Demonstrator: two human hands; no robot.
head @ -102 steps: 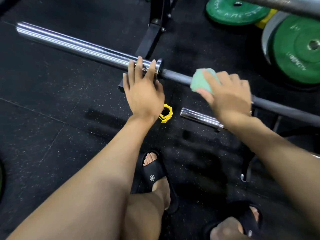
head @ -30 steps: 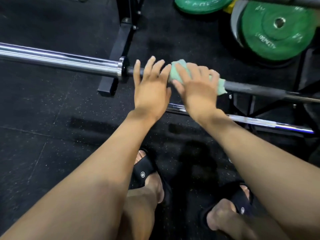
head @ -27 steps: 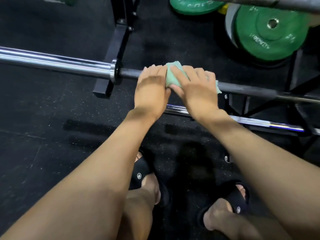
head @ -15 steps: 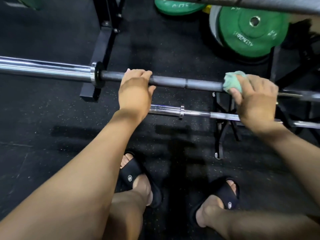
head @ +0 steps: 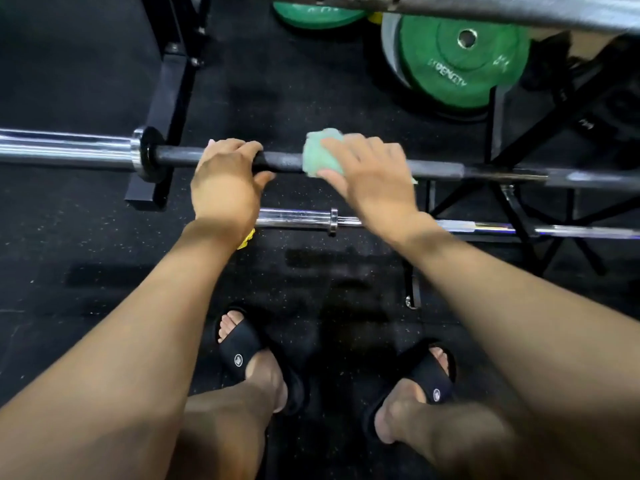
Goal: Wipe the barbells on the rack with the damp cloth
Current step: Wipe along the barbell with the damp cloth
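A barbell with a dark grip shaft [head: 436, 169] and a chrome sleeve [head: 65, 150] lies across the view on the rack. My left hand [head: 225, 181] grips the shaft just right of the collar, fingers curled over the top. My right hand [head: 370, 174] holds a pale green cloth [head: 320, 152] wrapped round the shaft, close beside my left hand. A second, chrome barbell [head: 298, 218] sits lower, partly hidden behind both wrists. A third grey bar [head: 485, 10] crosses the top edge.
Green weight plates [head: 464, 60] lean at the back right. A black rack upright and foot [head: 166, 98] stand at the left, black rack legs [head: 519, 216] at the right. A yellow clip [head: 247, 239] peeks out under my left wrist. My feet in black slides [head: 242, 351] stand on rubber flooring.
My right hand slid the cloth back left along the shaft, from the rack's right side to close beside my left hand. My left hand kept its grip.
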